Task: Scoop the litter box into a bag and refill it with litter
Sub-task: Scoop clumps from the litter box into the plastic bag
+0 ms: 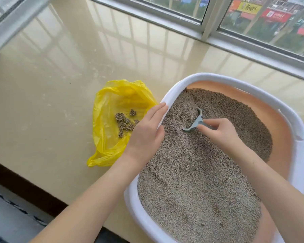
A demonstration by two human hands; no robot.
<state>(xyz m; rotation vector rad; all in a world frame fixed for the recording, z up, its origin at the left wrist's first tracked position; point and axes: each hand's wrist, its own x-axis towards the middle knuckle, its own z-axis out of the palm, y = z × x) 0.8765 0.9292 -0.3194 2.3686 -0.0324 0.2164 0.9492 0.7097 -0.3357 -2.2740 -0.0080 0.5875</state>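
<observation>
**Scooping under way, refill not yet begun**

While sifting through the litter, with clumps already bagged: a scooping step, judged from the buried scoop and the lumps lying outside the box. No refill supply in view.

Largest first, all placed against the litter box (207, 78): white-rimmed, orange inside, set on a pale glossy ledge (60, 67) below a window (253, 18) on the box's far side. Inside the box, grey-brown litter (191, 172), heaped toward the near-left wall, thin at the far-right where the orange floor shows.

Just outside the box's left rim, touching or nearly so, a yellow plastic bag (105, 109), mouth spread open and flat on the ledge. Within it, several clumps (124, 121) of stuck litter.

On the box's left rim, the left hand (147, 130): fingers straight and together, laid flat over the edge, steadying rather than gripping.

Over the box's middle, the right hand (221, 132): fingers curled round the handle of a grey-blue scoop (195, 121), held firmly. Scoop head dug into the litter near the box's far-left part, front half hidden under grains.

Next move, as a judgement: lifting the scoop level, shaking loose grains back through, then carrying across the left rim to the bag mouth. Care called for at the rim, since the bag lies low and slack there and a tilted scoop could spill onto the ledge.
</observation>
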